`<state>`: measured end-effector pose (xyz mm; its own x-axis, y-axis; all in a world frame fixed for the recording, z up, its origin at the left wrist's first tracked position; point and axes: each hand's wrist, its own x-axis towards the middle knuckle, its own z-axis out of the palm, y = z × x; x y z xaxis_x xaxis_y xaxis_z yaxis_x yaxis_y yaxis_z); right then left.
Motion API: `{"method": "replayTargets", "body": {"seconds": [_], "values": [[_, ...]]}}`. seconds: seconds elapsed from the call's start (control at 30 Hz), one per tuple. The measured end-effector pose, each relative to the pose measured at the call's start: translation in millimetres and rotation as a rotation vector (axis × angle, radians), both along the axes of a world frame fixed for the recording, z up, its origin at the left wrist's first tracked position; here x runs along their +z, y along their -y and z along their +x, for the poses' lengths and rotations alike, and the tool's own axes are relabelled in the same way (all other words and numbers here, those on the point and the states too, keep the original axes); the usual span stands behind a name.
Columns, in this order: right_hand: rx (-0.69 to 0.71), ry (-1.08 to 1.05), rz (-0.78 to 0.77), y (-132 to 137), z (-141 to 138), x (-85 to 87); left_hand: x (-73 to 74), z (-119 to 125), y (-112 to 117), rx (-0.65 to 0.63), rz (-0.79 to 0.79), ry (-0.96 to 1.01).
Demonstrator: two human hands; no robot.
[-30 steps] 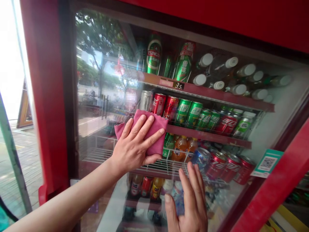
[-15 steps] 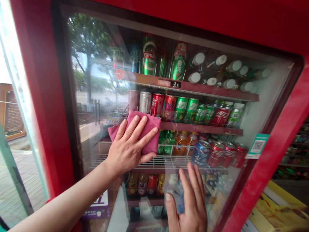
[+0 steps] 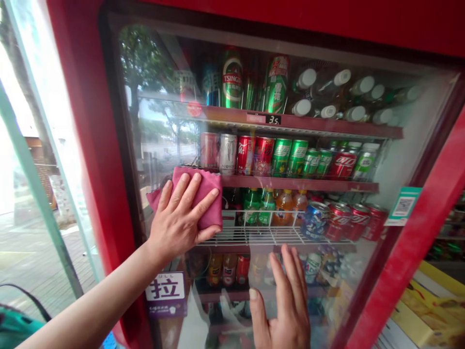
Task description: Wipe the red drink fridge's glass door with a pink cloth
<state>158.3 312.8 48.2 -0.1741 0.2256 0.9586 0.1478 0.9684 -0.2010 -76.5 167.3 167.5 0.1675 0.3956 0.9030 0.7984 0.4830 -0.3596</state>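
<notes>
My left hand [image 3: 178,218] lies flat, fingers spread, pressing a pink cloth [image 3: 207,196] against the glass door [image 3: 167,126] of a red drinks fridge [image 3: 87,131]. The cloth sits on the left half of the glass, at the height of the second shelf. My right hand [image 3: 283,300] rests flat and open on the lower middle of the glass, fingers pointing up, holding nothing.
Behind the glass, shelves hold several green and red cans [image 3: 276,155], white-capped bottles [image 3: 334,97] and orange bottles [image 3: 286,206]. A QR sticker [image 3: 403,206] is on the right frame, a purple label [image 3: 167,291] at lower left. A glass pane and the street lie to the left.
My left hand has slid the pink cloth leftwards across the glass, towards the door's left frame. My right hand has stayed in place on the lower glass.
</notes>
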Motion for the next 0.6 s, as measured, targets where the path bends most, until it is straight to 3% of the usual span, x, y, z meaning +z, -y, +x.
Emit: {"method": "replayTargets", "body": {"seconds": [0.3, 0.6], "values": [[0.055, 0.038, 0.015, 4, -10, -1.0, -23.6, -17, 26, 0.098, 0.086, 0.009], [0.08, 0.082, 0.039, -22, 1, 3.9, -52.6, -11, 17, 0.119, 0.329, 0.246]]}}
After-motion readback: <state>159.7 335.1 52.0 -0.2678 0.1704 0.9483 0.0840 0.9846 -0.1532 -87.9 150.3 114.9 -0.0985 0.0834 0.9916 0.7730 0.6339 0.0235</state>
